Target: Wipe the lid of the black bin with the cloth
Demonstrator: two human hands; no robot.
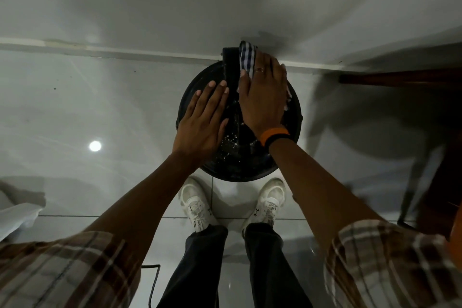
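Observation:
The round black bin lid lies below me against the white wall, speckled with pale spots near its front. My left hand rests flat on the lid's left half, fingers straight and slightly apart, holding nothing. My right hand presses a blue-and-white checked cloth onto the lid's far right part. The cloth sticks out past my fingertips beside the black hinge block, and a bit shows under the hand's right edge. An orange and black band sits on my right wrist.
My white shoes stand on glossy pale floor tiles just in front of the bin. A dark wooden piece of furniture and its legs fill the right side. A white object lies at the left edge. A black cable runs near my left leg.

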